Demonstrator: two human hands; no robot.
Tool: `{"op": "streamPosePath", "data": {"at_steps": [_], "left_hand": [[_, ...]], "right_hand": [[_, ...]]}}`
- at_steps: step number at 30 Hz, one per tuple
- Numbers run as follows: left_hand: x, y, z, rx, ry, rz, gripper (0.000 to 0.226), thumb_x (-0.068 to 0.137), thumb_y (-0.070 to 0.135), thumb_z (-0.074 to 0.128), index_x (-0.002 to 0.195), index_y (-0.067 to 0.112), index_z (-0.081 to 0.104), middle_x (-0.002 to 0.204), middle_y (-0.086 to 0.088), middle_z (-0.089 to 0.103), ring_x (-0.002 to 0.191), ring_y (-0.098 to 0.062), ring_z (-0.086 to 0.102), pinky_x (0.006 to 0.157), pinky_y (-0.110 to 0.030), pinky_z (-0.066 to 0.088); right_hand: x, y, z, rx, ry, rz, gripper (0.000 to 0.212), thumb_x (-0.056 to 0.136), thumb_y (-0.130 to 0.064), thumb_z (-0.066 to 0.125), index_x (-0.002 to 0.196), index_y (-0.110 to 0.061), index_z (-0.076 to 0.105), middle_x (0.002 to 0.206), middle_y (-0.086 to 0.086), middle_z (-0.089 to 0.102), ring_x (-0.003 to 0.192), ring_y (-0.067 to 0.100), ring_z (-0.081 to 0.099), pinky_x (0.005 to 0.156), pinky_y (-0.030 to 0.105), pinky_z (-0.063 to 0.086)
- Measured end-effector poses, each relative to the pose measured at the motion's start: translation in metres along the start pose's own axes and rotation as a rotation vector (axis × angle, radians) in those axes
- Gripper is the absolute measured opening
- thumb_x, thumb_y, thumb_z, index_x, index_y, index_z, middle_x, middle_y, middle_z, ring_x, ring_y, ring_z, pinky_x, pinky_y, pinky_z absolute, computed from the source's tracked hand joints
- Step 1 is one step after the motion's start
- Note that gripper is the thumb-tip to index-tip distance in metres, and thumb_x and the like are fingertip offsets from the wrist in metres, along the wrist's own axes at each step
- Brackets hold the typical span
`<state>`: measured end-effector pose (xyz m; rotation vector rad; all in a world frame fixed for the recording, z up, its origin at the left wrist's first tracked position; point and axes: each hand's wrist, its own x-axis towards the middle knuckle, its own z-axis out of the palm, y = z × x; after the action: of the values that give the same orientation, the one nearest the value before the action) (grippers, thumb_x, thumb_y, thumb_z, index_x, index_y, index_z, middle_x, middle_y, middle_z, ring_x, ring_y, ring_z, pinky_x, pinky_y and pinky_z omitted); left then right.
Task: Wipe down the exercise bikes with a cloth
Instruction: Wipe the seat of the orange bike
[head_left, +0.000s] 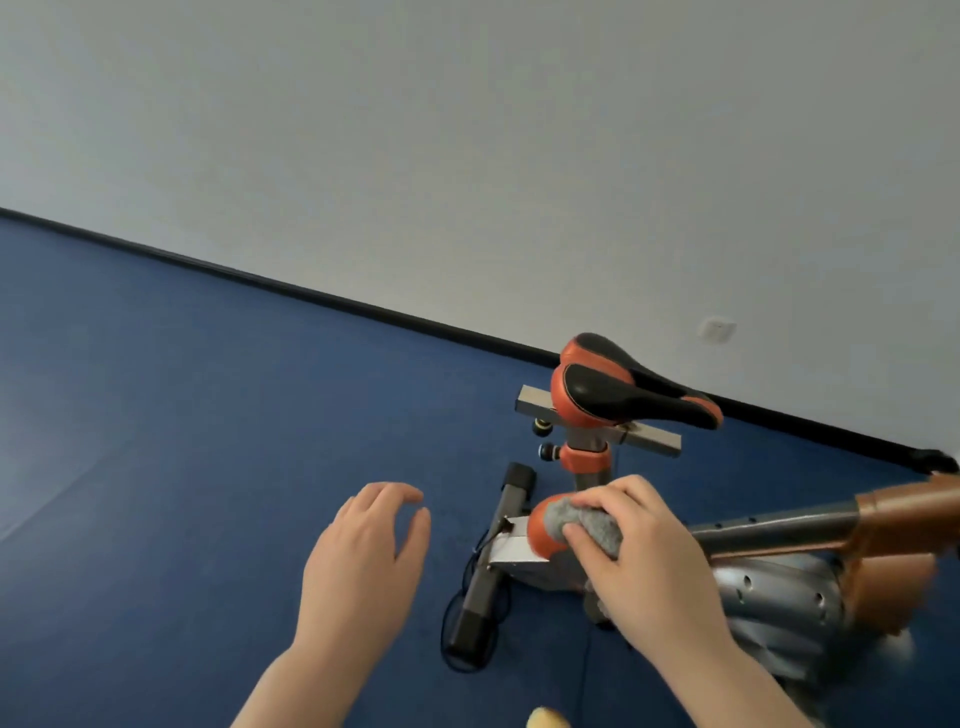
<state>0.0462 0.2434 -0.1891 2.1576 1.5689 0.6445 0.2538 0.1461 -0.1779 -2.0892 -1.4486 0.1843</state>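
Note:
An orange-and-grey exercise bike (779, 525) stands at the lower right, its black-and-orange saddle (623, 389) raised on a post. My right hand (644, 551) grips a grey cloth (587, 522) and presses it against an orange rounded part of the frame (543, 530) below the saddle. My left hand (363, 551) hovers over the blue floor to the left of the bike, fingers loosely curled, holding nothing.
The bike's dark rear stabiliser bar (488, 566) lies on the blue floor (182, 415), with a black cable (457, 623) looped beside it. A grey wall (467, 130) with a black skirting and a white socket (717, 329) runs behind.

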Motion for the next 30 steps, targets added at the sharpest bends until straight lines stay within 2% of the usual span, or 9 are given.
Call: {"op": "streamPosePath", "data": {"at_steps": [3,5,11,15,20,23,27,30], "left_hand": [[0.017,-0.014,-0.004,-0.006,0.003,-0.047,0.015,0.091,0.042,0.044,0.101,0.039,0.055,0.097,0.032,0.049,0.075,-0.006,0.05,0.059,-0.012,0.032],[0.031,-0.023,-0.004,0.002,0.006,-0.063,0.016,0.091,0.042,0.045,0.102,0.038,0.056,0.1,0.03,0.051,0.073,-0.006,0.05,0.06,-0.015,0.034],[0.095,-0.041,-0.006,0.083,0.008,-0.053,0.02,0.093,0.041,0.045,0.106,0.033,0.058,0.11,0.025,0.054,0.082,-0.004,0.05,0.071,-0.022,0.035],[0.146,-0.051,-0.006,0.093,0.054,-0.078,0.02,0.092,0.039,0.046,0.104,0.031,0.059,0.111,0.022,0.057,0.081,-0.009,0.052,0.071,-0.025,0.036],[0.198,-0.073,-0.007,0.136,-0.004,-0.152,0.023,0.092,0.043,0.043,0.106,0.031,0.059,0.115,0.021,0.056,0.087,-0.009,0.053,0.068,-0.026,0.037],[0.246,-0.094,-0.007,0.125,-0.001,-0.174,0.024,0.092,0.043,0.042,0.105,0.032,0.059,0.115,0.021,0.056,0.088,-0.009,0.053,0.067,-0.026,0.037],[0.326,-0.116,-0.004,0.118,-0.045,-0.083,0.025,0.092,0.043,0.042,0.106,0.031,0.059,0.117,0.02,0.056,0.091,-0.009,0.053,0.07,-0.026,0.037],[0.392,-0.13,-0.007,0.134,-0.106,0.005,0.025,0.093,0.043,0.042,0.108,0.032,0.058,0.118,0.021,0.055,0.088,-0.007,0.051,0.069,-0.024,0.036]], "right_hand": [[0.023,-0.008,0.016,0.003,-0.035,-0.007,0.018,0.081,-0.033,0.07,0.097,-0.033,0.063,0.095,-0.023,0.048,0.081,-0.001,0.052,0.057,0.007,0.035],[0.043,-0.013,0.028,0.012,-0.049,-0.015,0.018,0.081,-0.033,0.069,0.098,-0.034,0.063,0.097,-0.023,0.049,0.084,-0.002,0.051,0.058,0.007,0.035],[0.114,-0.023,0.059,0.044,-0.048,-0.061,0.016,0.081,-0.03,0.07,0.095,-0.033,0.063,0.095,-0.02,0.051,0.084,0.0,0.053,0.058,0.007,0.036],[0.161,-0.024,0.08,0.04,-0.077,-0.071,0.013,0.082,-0.029,0.068,0.094,-0.03,0.064,0.096,-0.018,0.052,0.085,-0.002,0.048,0.062,0.008,0.036],[0.214,-0.034,0.098,-0.012,-0.125,-0.038,0.013,0.081,-0.03,0.068,0.092,-0.033,0.062,0.093,-0.018,0.05,0.081,0.004,0.054,0.058,0.019,0.047],[0.252,-0.042,0.116,-0.007,-0.133,-0.005,0.012,0.081,-0.029,0.067,0.089,-0.036,0.062,0.092,-0.019,0.05,0.082,0.003,0.052,0.058,0.016,0.042],[0.309,-0.059,0.145,-0.032,-0.082,0.081,0.011,0.082,-0.031,0.066,0.088,-0.038,0.061,0.093,-0.019,0.05,0.079,0.003,0.052,0.054,0.017,0.038],[0.355,-0.074,0.162,-0.021,-0.03,0.168,0.01,0.083,-0.031,0.066,0.088,-0.038,0.061,0.094,-0.019,0.05,0.078,0.002,0.053,0.055,0.023,0.044]]}}
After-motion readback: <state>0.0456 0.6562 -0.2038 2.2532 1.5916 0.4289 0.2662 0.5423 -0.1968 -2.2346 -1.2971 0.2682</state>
